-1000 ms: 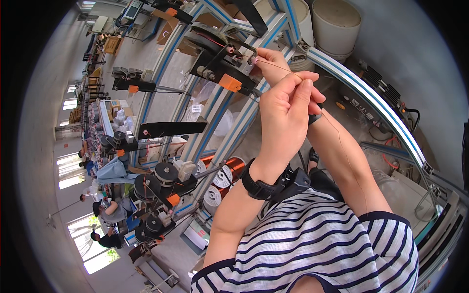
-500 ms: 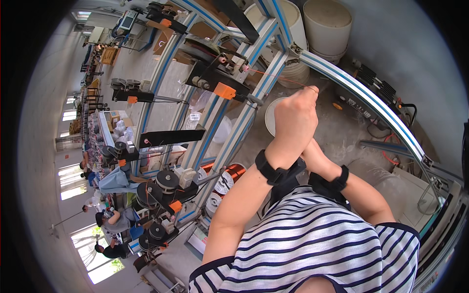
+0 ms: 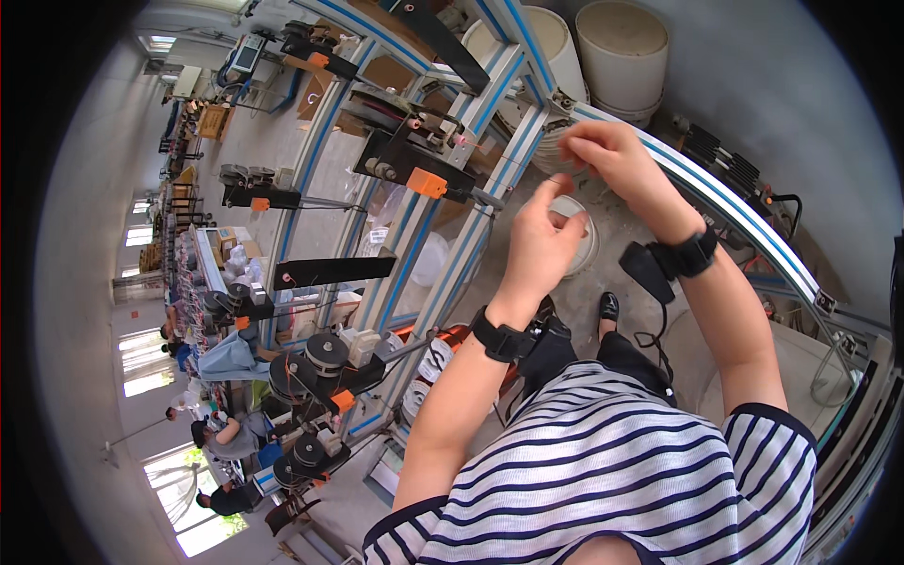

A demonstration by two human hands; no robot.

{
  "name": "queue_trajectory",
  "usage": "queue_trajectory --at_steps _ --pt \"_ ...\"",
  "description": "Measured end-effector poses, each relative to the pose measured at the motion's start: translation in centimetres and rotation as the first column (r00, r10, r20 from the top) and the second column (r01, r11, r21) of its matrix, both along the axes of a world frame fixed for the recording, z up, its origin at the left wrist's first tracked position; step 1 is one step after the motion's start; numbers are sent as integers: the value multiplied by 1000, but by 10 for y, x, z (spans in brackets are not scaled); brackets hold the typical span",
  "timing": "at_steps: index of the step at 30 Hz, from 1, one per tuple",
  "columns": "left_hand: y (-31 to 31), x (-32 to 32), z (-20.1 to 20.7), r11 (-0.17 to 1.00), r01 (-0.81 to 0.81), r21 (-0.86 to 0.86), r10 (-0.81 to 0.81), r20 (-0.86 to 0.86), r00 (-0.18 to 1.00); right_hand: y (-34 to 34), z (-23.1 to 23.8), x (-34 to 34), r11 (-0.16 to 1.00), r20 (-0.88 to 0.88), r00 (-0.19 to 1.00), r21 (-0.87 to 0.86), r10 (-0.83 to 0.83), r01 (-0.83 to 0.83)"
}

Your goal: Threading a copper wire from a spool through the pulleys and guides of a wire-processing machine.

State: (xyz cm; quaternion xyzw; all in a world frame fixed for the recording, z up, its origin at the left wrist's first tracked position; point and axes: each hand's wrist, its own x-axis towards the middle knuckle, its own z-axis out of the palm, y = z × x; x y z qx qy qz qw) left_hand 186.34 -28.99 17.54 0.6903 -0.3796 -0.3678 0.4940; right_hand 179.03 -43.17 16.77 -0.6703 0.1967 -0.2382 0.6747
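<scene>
My left hand (image 3: 544, 243) is raised in front of me with its forefinger and thumb apart, and nothing shows between them. Higher and to the right, my right hand (image 3: 617, 165) has its fingers curled in toward the thumb; whatever they pinch is too fine to make out. To the left of both hands is a black wire-guide unit (image 3: 414, 165) with an orange block (image 3: 427, 183) and a small pink guide eyelet (image 3: 460, 140). A short trace of thin reddish wire (image 3: 476, 146) shows beside that eyelet. Both wrists wear black straps.
Blue-striped aluminium frame rails (image 3: 513, 160) stand at my left, and a curved-looking rail (image 3: 744, 212) runs along the right. White buckets (image 3: 621, 52) stand beyond the frame. Black spools (image 3: 325, 353) sit at lower left. A black device (image 3: 648, 271) hangs at my right wrist. Other people work far left.
My hands, close together before with reddish wire running to them, have come apart. The right moved up from behind the left; the left dropped slightly and its fingers spread.
</scene>
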Motion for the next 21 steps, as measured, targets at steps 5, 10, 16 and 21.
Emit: queue_trajectory --at_steps 5,10,16,21 --pt "1 4 33 938 -216 -271 156 -227 961 -4 -3 75 994 -7 996 68 85 -84" --pt "5 5 48 935 -213 -285 175 -152 973 7 -3 111 978 -9 978 -23 208 -209" --pt "5 3 53 917 -243 -316 244 -37 969 17 -29 114 998 48 998 57 38 -40" --pt "5 6 54 923 -234 -305 237 -27 971 22 -40 113 936 109 951 176 290 -305"
